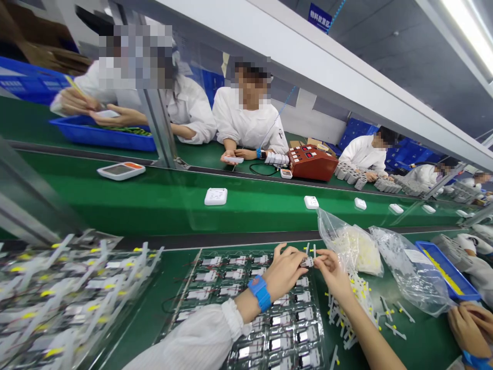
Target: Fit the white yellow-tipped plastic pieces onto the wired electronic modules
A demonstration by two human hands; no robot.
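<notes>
At the far right corner of a clear blister tray (pixel 320 339), my left hand (pixel 284 268), with a blue band at its wrist, is closed on a small light-grey component (pixel 308 261). My right hand (pixel 332 272) pinches a thin white plastic stick (pixel 315 251) that stands upright against that component. Whether the two are joined is too small to tell. Rows of similar silvery components with thin wires fill the tray under my left forearm. Beside my right forearm lies a loose pile of white sticks with yellow ends (pixel 358 300).
Left stand blurred trays (pixel 57 298) of parts with white sticks. Clear bags (pixel 352 244) and a blue bin (pixel 449 272) lie right, near a co-worker's hands (pixel 468 321). White devices (pixel 215 196) sit along the green belt (pixel 265 216). Co-workers sit across, behind a metal post (pixel 157 121).
</notes>
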